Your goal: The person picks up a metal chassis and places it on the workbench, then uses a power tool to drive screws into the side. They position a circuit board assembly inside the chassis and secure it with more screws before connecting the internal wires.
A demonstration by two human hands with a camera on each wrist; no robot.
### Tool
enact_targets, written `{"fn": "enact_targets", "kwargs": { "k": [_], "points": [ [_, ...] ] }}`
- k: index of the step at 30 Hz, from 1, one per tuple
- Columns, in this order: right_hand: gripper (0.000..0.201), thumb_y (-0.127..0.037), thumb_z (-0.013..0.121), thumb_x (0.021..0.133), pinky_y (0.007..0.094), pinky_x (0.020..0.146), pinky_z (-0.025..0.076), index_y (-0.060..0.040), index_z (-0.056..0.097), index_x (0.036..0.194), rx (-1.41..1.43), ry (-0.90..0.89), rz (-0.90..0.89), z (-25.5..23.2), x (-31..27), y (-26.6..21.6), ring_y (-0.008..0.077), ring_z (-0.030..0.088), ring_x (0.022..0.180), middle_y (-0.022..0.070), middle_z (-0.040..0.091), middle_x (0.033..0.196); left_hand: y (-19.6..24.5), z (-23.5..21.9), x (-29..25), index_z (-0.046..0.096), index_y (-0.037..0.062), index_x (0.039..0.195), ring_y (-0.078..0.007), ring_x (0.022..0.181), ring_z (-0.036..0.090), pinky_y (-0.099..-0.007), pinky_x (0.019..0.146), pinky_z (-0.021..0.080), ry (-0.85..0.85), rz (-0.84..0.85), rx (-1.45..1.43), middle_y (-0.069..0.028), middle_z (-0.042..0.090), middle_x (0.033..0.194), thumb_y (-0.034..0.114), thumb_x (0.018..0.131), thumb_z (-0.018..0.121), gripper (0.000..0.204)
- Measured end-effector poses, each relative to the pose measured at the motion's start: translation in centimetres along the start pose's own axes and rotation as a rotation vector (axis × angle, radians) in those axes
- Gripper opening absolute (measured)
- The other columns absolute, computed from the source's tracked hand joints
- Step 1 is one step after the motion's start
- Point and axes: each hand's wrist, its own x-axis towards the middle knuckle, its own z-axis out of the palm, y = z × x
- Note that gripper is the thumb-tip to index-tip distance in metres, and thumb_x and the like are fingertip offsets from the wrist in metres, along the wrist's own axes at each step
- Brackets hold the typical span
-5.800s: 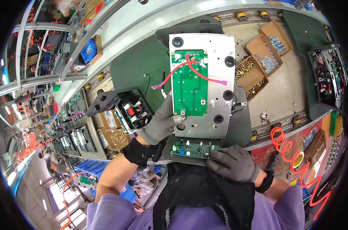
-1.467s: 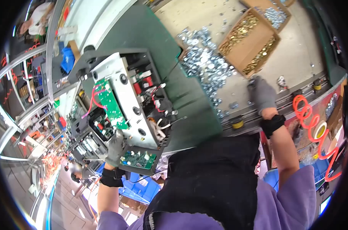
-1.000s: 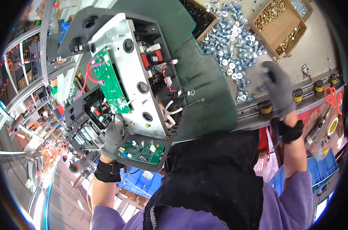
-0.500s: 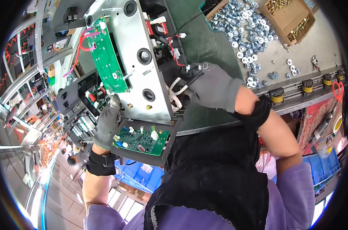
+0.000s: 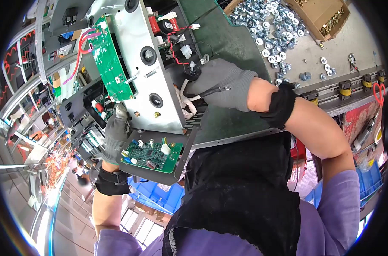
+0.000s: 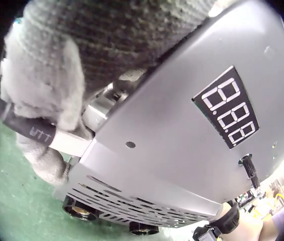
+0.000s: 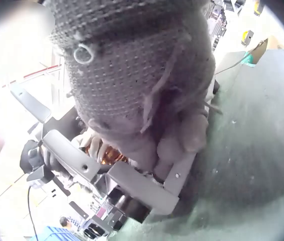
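Observation:
A welder chassis [image 5: 159, 115] stands tilted on the green mat [image 5: 232, 55], its silver plate carrying a long green circuit board [image 5: 108, 59] with red wires. A smaller green board [image 5: 151, 151] sits behind its front panel, whose face shows an 888 display [image 6: 229, 113]. My gloved left hand [image 5: 116, 132] grips the chassis's left edge by that panel [image 6: 41, 100]. My gloved right hand [image 5: 198, 83] reaches into the open right side among white and red wires. A black cable with a ring terminal [image 5: 215, 90] lies across its back [image 7: 84, 52]. Its fingertips [image 7: 174, 145] are hidden inside the frame.
Loose silver washers and nuts [image 5: 270, 34] lie spread on the bench at the upper right beside a cardboard box [image 5: 320, 17] of brass parts. A rail with yellow rollers [image 5: 343, 89] edges the bench. Another open chassis [image 5: 87, 106] stands to the left, blue bins [image 5: 151, 198] below.
My right hand left the pile of washers, swung left to the chassis and pushed into its open side. The left hand kept its grip on the chassis edge.

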Motion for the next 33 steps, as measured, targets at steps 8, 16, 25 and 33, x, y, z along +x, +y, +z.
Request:
{"fn": "enact_targets", "kwargs": {
  "k": [8,16,25,33],
  "points": [
    [0.017,-0.008,0.06,0.079,0.0394,0.072,0.055,-0.0009,0.069,0.092,-0.096,-0.156,0.046,-1.0,0.8,-0.4,0.0345,0.068,0.083,0.0188,0.068,0.087,-0.8,0.1,-0.3,0.059,0.0019,0.105,-0.0226,0.072,0.061,-0.032,0.061,0.049,-0.106,-0.226,-0.002,-0.0098,0.061,0.084,0.018,0.098,0.049,0.02],
    [0.022,-0.01,0.057,0.085,0.0383,0.072,0.054,-0.0003,0.067,0.1,0.011,-0.118,0.026,-1.3,1.2,0.2,0.0355,0.067,0.084,0.0194,0.067,0.094,-2.4,0.6,-0.4,0.061,0.0002,0.101,-0.018,0.067,0.056,-0.0313,0.059,0.044,0.022,-0.013,0.066,-0.0075,0.059,0.078,0.03,0.1,0.048,0.033],
    [0.023,-0.017,0.059,0.086,0.0368,0.074,0.053,-0.0051,0.069,0.103,0.004,-0.235,0.069,0.0,2.5,1.6,0.027,0.067,0.088,0.0101,0.069,0.103,0.4,0.1,0.9,0.063,-0.0002,0.092,-0.01,0.061,0.047,-0.0275,0.055,0.039,0.058,-0.719,-0.548,-0.0024,0.054,0.07,0.044,0.098,0.051,0.046],
    [0.022,-0.011,0.061,0.083,0.036,0.072,0.053,-0.0045,0.07,0.101,0.127,-0.105,-0.009,1.0,1.8,1.7,0.0301,0.067,0.086,0.0127,0.068,0.1,0.1,-0.2,0.8,0.061,0.0009,0.101,-0.0107,0.059,0.049,-0.0267,0.054,0.04,0.032,-0.687,-0.566,-0.0012,0.054,0.072,0.03,0.096,0.058,0.029]
  ]
}}
